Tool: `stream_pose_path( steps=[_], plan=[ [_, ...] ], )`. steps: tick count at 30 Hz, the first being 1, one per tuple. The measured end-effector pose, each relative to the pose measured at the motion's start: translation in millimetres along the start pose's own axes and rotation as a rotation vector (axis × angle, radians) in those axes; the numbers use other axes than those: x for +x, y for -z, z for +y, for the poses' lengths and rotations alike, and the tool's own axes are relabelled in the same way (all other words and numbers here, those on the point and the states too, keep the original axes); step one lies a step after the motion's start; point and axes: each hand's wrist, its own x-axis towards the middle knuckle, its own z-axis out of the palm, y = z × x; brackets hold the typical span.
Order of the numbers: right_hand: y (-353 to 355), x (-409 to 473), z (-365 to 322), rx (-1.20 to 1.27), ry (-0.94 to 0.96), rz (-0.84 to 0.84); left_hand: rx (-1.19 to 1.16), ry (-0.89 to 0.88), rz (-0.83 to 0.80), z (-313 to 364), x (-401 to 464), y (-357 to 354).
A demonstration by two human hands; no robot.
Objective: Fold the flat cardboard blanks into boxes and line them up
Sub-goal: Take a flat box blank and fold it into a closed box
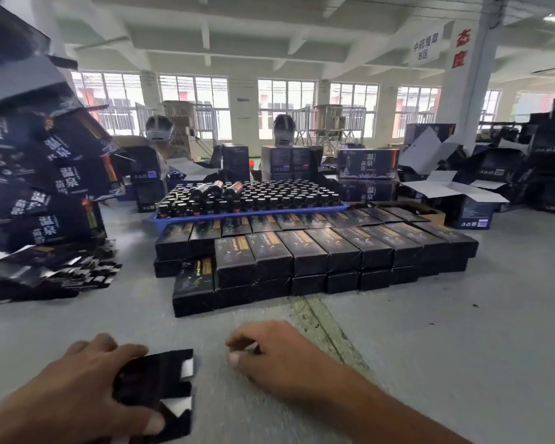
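My left hand (87,392) grips a black cardboard blank (161,389) at the bottom left, with its white-lined end flaps pointing right. My right hand (276,354) hovers just right of the blank, fingers curled inward and holding nothing that I can see. Ahead of both hands, folded black boxes (314,251) lie in rows, stacked two layers high on the grey floor. A heap of flat black blanks (45,274) lies at the left.
Behind the box rows a blue tray (247,213) holds several dark bottles. Tall stacks of printed cartons (42,174) lean at the left; open cartons (462,200) stand at the right. Two people sit behind the tray. Grey floor (462,331) spreads to the right.
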Motion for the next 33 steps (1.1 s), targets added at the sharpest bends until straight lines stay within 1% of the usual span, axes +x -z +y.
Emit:
stream_pose_path(
  steps=[1,3,5,7,10,12,14,16,19,21,24,27,30,33],
  plan=[
    [0,1,0,-0.023,0.008,0.002,-0.012,0.002,-0.056,10,-5,9],
    [0,3,0,-0.068,0.025,0.010,-0.057,0.003,-0.054,25,-11,21],
    [0,4,-2,-0.088,0.028,0.018,-0.082,-0.018,0.010,40,-18,26],
    [1,3,-3,-0.067,0.034,0.036,-0.084,-0.046,0.100,53,-22,29],
    [4,3,-5,0.049,0.035,0.054,-0.121,-0.085,0.308,58,-23,27],
    [6,1,-10,0.157,-0.007,0.010,-0.171,-0.091,0.404,61,-24,26],
    [7,-2,-16,0.287,-0.031,-0.068,-0.220,-0.099,0.456,63,-23,24],
    [7,-3,-21,0.364,-0.015,-0.107,-0.258,-0.103,0.470,64,-22,23],
    [4,-3,-25,0.510,-0.015,-0.108,-0.299,-0.132,0.461,66,-21,22],
    [4,-3,-27,0.608,-0.041,-0.064,-0.287,-0.183,0.377,67,-22,20],
    [8,-2,-27,0.755,-0.083,0.020,-0.133,-0.252,0.237,71,-24,15],
    [10,-2,-26,0.801,-0.112,0.053,-0.085,-0.256,0.194,73,-24,11],
    [8,-1,-25,0.774,-0.099,0.059,-0.098,-0.252,0.233,74,-22,9],
    [9,0,-26,0.796,-0.083,0.071,-0.095,-0.244,0.370,72,-22,11]
  ],
)
